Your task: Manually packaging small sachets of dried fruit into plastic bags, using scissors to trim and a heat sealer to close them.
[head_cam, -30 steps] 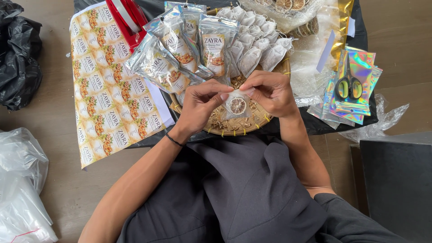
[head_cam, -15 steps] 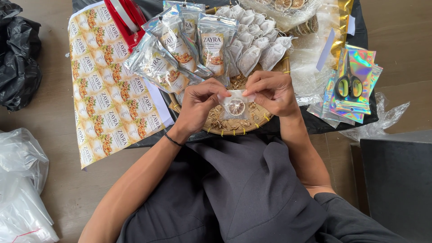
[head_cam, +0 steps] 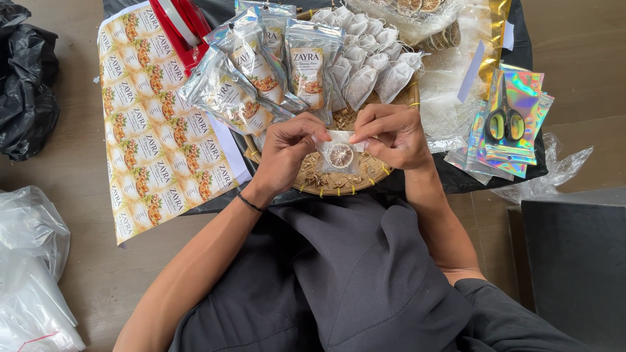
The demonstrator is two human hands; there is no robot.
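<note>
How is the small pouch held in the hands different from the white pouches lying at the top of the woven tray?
The held pouch is pinched at its top edge by the left hand and right hand, above the woven tray; the white pouches lie untouched in a pile. The held pouch shows a dried citrus slice inside; the contents of the white pouches cannot be seen. Both are small and pale.
</note>
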